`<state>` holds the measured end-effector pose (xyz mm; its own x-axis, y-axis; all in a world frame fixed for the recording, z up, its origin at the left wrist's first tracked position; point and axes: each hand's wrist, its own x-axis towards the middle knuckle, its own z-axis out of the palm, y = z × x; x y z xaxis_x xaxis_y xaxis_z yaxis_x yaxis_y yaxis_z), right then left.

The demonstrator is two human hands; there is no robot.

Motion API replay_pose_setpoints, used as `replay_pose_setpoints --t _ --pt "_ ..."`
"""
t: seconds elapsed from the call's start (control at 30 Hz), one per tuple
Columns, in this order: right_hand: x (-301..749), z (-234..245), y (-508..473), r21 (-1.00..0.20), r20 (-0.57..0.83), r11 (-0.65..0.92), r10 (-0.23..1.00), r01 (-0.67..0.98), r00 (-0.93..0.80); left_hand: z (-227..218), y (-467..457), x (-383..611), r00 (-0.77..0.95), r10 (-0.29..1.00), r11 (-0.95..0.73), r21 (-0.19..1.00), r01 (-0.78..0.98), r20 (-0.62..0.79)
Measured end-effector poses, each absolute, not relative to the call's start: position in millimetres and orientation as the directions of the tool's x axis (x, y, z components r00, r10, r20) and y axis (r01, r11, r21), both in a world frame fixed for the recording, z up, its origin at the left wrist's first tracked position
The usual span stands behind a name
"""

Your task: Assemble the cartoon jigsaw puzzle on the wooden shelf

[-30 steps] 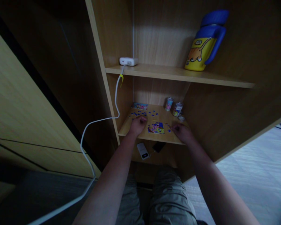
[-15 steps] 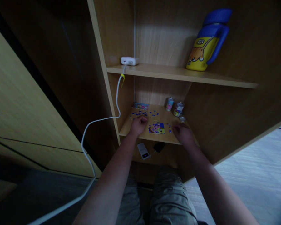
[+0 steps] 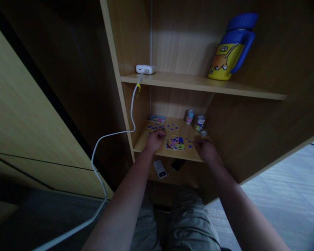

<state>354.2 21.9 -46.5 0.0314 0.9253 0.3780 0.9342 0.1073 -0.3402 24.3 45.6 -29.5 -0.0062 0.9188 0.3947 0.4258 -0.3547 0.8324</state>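
A partly joined jigsaw puzzle (image 3: 176, 143) with a colourful cartoon picture lies on the lower shelf board, between my two hands. My left hand (image 3: 155, 140) rests on the board to its left, fingers curled together; whatever is in them is too small to make out. Just behind that hand are several loose puzzle pieces (image 3: 157, 127), blue side up. On the right, my right hand (image 3: 205, 149) has its fingers bent in beside a few blue pieces (image 3: 189, 146). Its fingertips are dark and I cannot make out anything between them.
Two small printed cans (image 3: 189, 116) and a round lid (image 3: 203, 133) stand at the back right. A picture card (image 3: 157, 119) lies at the back left. Above, a shelf (image 3: 183, 79) holds a white charger (image 3: 144, 69) with cable and a blue-yellow bottle (image 3: 226, 52). A power bank (image 3: 160, 169) lies below.
Both hands stay in almost the same place. The right hand's fingers have shifted very slightly; the view has moved a little. The puzzle looks the same.
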Motion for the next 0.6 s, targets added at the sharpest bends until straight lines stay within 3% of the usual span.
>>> replay_pose_setpoints --t 0.33,0.43,0.6 --pt "347.1 -33.5 27.2 -0.784 0.253 0.205 0.968 0.586 0.000 -28.2 42.5 25.4 0.000 0.922 -0.346 0.822 0.452 0.388" --pt "324.4 -27.7 34.3 -0.814 0.227 0.240 0.970 0.529 -0.091 -28.0 42.2 26.0 0.003 0.919 -0.351 0.815 0.462 0.394" --pt "268.7 -21.1 44.2 -0.745 0.300 0.430 0.899 0.510 -0.319 -26.2 40.4 26.2 0.006 0.916 -0.355 0.803 0.478 0.401"
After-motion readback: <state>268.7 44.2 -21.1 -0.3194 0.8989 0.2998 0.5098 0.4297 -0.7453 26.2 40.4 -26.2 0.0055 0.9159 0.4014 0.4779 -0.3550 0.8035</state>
